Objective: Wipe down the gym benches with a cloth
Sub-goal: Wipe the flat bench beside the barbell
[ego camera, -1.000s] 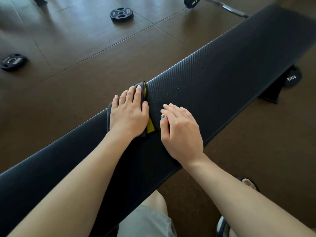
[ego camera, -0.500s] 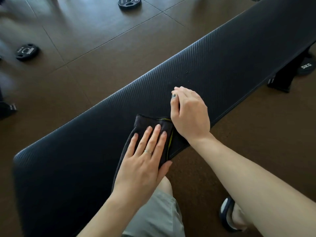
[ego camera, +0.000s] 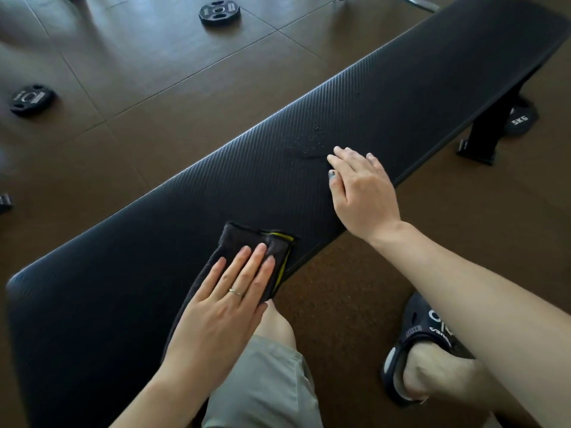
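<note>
A long black padded gym bench (ego camera: 386, 97) runs diagonally from lower left to upper right. A folded dark cloth (ego camera: 244, 242) with a yellow edge lies on the bench's near edge. My left hand (ego camera: 222, 307) presses flat on the cloth with straight fingers, a ring on one finger. My right hand (ego camera: 361, 186) rests palm down on the bench pad, apart from the cloth and to its right, fingers relaxed. Small wet specks (ego camera: 312, 140) sit on the pad just beyond my right fingertips.
Round black weight plates lie on the brown floor: one (ego camera: 219, 12) at the top, one (ego camera: 31, 98) at the left, and a 5 kg plate (ego camera: 520, 118) by the bench leg (ego camera: 485, 134). My knee (ego camera: 275, 332) and sandalled foot (ego camera: 432, 350) are close below the bench.
My left hand has drawn the cloth from the bench's far edge to its near edge. My right hand has moved right along the pad, away from the cloth.
</note>
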`<action>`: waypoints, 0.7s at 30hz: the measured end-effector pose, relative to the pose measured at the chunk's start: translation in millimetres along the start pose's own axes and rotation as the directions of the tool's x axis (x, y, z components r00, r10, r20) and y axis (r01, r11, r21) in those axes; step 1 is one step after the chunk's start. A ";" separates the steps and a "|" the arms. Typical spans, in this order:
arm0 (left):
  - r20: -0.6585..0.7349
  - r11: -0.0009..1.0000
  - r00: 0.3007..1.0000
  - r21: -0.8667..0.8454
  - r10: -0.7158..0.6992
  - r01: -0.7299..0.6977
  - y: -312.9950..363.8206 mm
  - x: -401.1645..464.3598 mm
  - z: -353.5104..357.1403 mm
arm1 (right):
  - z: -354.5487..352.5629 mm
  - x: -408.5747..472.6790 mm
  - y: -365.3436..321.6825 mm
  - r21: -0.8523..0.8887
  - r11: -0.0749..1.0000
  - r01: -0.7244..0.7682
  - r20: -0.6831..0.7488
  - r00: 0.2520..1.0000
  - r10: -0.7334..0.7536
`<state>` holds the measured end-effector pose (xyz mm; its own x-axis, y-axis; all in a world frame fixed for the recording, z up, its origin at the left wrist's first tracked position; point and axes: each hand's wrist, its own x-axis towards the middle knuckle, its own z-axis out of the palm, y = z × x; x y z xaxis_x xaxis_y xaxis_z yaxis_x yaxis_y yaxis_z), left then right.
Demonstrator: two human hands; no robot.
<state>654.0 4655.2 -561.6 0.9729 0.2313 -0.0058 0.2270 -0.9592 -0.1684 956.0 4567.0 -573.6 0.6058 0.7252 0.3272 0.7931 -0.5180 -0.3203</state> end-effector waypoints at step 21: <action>0.093 0.972 0.994 -0.231 0.056 -0.033 7.8 112.5 -21.9 | -9.5 46.1 56.9 -0.042 0.991 -0.130 0.055 0.990 0.132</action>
<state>766.2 4670.1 -541.9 0.9757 0.1911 -0.1074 0.1986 -0.9779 0.0645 1029.6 4566.6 -568.3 0.7008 0.6744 0.2323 0.7097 -0.6264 -0.3225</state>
